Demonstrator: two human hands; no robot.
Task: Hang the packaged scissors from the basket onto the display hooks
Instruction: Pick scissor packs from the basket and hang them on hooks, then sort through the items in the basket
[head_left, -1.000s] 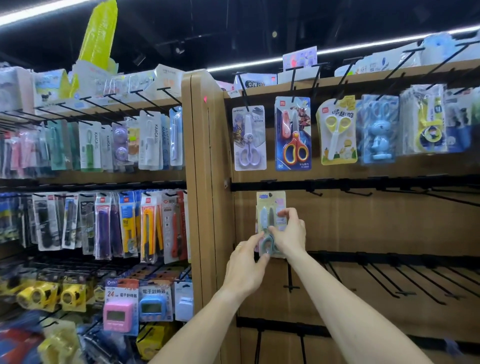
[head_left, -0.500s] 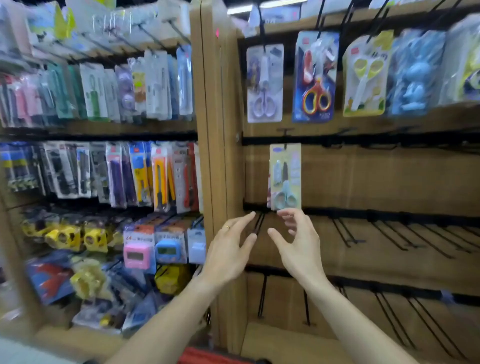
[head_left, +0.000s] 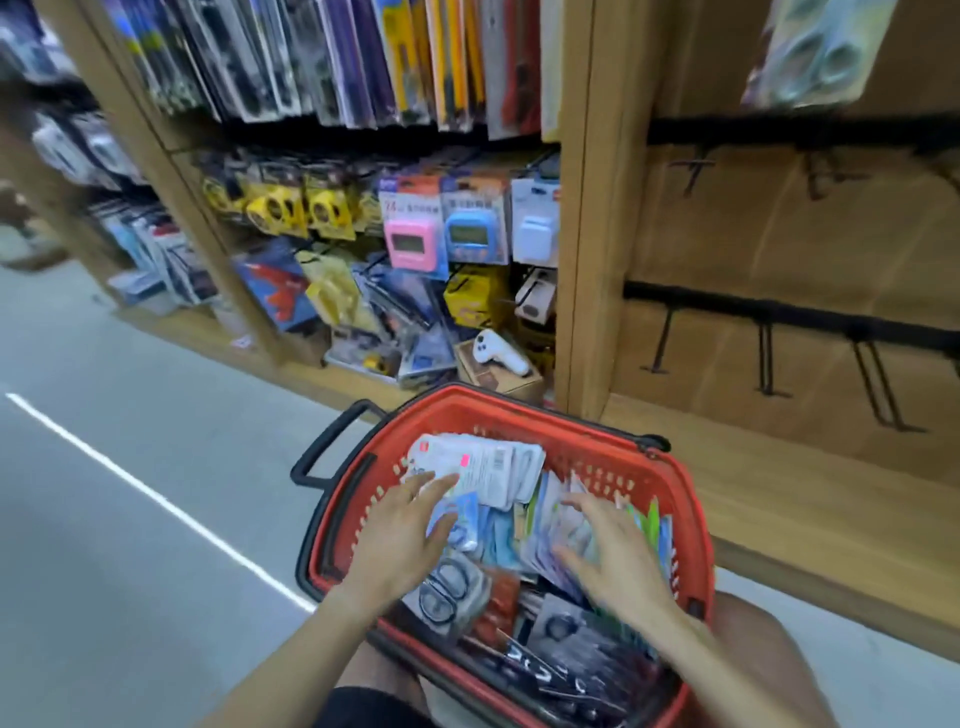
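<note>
A red plastic basket with black handles sits on the floor below me, filled with several packaged scissors. My left hand hovers over the basket's left side, fingers spread above a blue pack. My right hand is spread over the pastel packs on the right side. Neither hand grips anything. One hung scissors pack shows blurred at the top right, above empty black hooks on the wooden display board.
Left of the wooden post, shelves hold hanging cutters, yellow tape measures and pink and blue timers. Loose goods crowd the bottom shelf. A white line crosses the grey floor. My knee is beside the basket.
My view has dropped from the display board to the basket. Both hands left the hung pack and came down over the basket's contents.
</note>
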